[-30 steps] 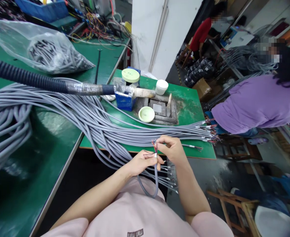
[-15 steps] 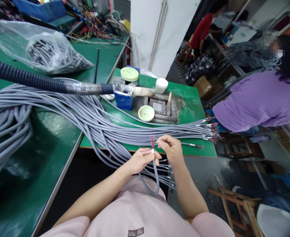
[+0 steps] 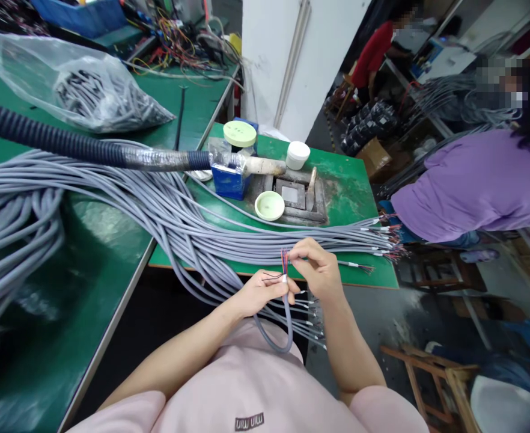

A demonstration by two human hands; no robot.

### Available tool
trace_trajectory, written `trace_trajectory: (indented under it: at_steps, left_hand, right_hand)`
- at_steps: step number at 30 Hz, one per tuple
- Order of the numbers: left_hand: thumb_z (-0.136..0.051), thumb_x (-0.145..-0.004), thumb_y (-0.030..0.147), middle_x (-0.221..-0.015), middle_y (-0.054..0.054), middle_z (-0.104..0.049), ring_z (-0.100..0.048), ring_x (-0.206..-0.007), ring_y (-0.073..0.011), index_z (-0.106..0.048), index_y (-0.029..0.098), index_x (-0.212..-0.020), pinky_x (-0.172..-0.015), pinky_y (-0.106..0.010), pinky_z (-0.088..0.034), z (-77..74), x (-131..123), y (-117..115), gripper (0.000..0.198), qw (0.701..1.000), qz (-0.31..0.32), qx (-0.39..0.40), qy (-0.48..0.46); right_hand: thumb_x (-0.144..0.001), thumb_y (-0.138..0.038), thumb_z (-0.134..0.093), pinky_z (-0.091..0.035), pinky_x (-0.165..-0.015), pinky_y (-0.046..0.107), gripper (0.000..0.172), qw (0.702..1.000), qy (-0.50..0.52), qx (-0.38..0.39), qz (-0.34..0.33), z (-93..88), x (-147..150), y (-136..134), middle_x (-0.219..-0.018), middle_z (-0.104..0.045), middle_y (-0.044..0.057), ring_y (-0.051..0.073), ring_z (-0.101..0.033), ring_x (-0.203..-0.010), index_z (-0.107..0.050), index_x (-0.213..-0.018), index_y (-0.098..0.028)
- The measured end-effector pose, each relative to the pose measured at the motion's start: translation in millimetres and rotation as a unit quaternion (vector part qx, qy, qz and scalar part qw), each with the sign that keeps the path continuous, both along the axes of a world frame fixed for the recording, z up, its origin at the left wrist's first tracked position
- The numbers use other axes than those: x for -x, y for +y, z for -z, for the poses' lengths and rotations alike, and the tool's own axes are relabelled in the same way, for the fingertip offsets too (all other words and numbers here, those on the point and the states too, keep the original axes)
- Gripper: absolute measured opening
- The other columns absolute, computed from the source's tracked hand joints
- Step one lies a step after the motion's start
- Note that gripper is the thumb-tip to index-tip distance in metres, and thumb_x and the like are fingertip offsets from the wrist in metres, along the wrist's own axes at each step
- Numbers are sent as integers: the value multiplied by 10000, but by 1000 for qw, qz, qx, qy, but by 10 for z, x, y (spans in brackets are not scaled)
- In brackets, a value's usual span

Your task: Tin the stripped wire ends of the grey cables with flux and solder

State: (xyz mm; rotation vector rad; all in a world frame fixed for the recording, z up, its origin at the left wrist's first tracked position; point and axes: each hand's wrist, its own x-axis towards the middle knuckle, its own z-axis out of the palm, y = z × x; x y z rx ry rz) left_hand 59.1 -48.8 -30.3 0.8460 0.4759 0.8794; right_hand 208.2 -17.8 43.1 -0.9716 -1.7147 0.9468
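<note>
My left hand [image 3: 262, 293] is closed round a grey cable [image 3: 288, 325] just below its stripped end. The cable's free length loops down in front of my shirt. Above a white band [image 3: 285, 278], thin red and dark wires [image 3: 284, 260] fan upward, and one dark wire bends off to the left over my left fingers. My right hand [image 3: 316, 264] is in a pinch, its thumb and fingertip touching the right edge of the wires. Behind both hands lies a thick bundle of grey cables [image 3: 247, 237] with stripped ends at the right.
A soldering pot [image 3: 292, 195] sits in the green table [image 3: 346, 180], beside a pale dish [image 3: 269, 206], a white tub [image 3: 297, 155] and a blue box [image 3: 229, 182]. A black corrugated hose [image 3: 67, 135] crosses from the left. A person in purple [image 3: 472, 186] sits at the right.
My right hand has moved slightly in toward the wires, and its fingertips now meet them. My left hand keeps its hold on the cable. The whole view has shifted a little.
</note>
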Motion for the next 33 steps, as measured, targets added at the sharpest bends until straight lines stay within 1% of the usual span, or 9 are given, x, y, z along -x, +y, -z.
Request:
trace_trajectory:
  at_steps: [6,11,14,17,20,23,26,29,33]
  left_hand:
    - [-727,-733,497,-653,-55,-671,-572,-619,-126,-736,105,-835,-676,-258,-447,-75,16,10,406,1000,19,0,18]
    - [-740,-705,517,-648,-56,-675,-591,-616,-133,-729,104,-802,-664,-261,-478,-126,25,14,425,999,28,-4,42]
    - [-740,-709,507,-651,-53,-677,-594,-612,-128,-728,106,-805,-659,-254,-486,-142,25,15,413,998,32,-6,48]
    - [-742,-704,512,-651,-58,-679,-593,-609,-130,-727,100,-808,-652,-254,-487,-143,22,18,425,998,28,-6,52]
    - [-739,-697,531,-659,-69,-682,-587,-610,-133,-728,93,-816,-642,-254,-482,-107,16,19,454,998,13,-8,53]
    - [-729,-718,519,-680,-69,-687,-580,-616,-127,-728,98,-842,-645,-251,-475,-44,11,14,438,999,-15,-11,45]
    - [-717,-749,478,-692,-63,-688,-580,-627,-123,-729,106,-856,-663,-252,-472,-12,12,12,387,999,-30,-18,35]
    - [-714,-752,480,-674,-61,-683,-586,-626,-125,-733,103,-846,-664,-253,-478,-38,21,15,389,999,-5,-34,33]
    - [-713,-731,534,-665,-71,-682,-585,-597,-122,-734,94,-831,-612,-238,-481,-79,39,17,452,997,59,-40,37]
  right_hand:
    - [-787,-92,-584,-459,-712,293,179,998,-51,28,-15,-34,-2,25,-787,-629,5,148,-581,-760,-702,-812,-224]
    - [-785,-145,-629,-451,-672,277,98,996,-53,59,-43,-54,-15,49,-760,-622,2,131,-568,-702,-705,-783,-208]
    - [-774,-141,-626,-445,-657,272,91,994,-58,72,-55,-54,-19,59,-736,-610,-1,127,-561,-683,-692,-753,-199]
    - [-761,-121,-607,-435,-648,272,105,994,-66,77,-46,-52,-20,57,-716,-588,-9,124,-550,-674,-662,-713,-197]
    - [-783,-154,-595,-445,-681,291,107,994,-65,86,-29,-46,-23,41,-726,-587,-3,134,-560,-695,-649,-704,-202]
    - [-799,-223,-601,-464,-695,307,96,994,-36,102,-12,-14,-6,15,-737,-598,7,147,-574,-710,-648,-716,-208]
    - [-775,-253,-611,-447,-569,269,87,987,38,154,18,61,57,-11,-660,-567,-13,119,-527,-588,-610,-697,-212]
    - [-733,-227,-604,-382,-474,224,70,965,117,232,26,151,147,-18,-594,-540,-34,91,-459,-500,-577,-672,-208]
    - [-673,-197,-628,-310,-447,199,53,940,142,309,-29,210,247,8,-567,-525,-43,71,-400,-478,-590,-638,-186]
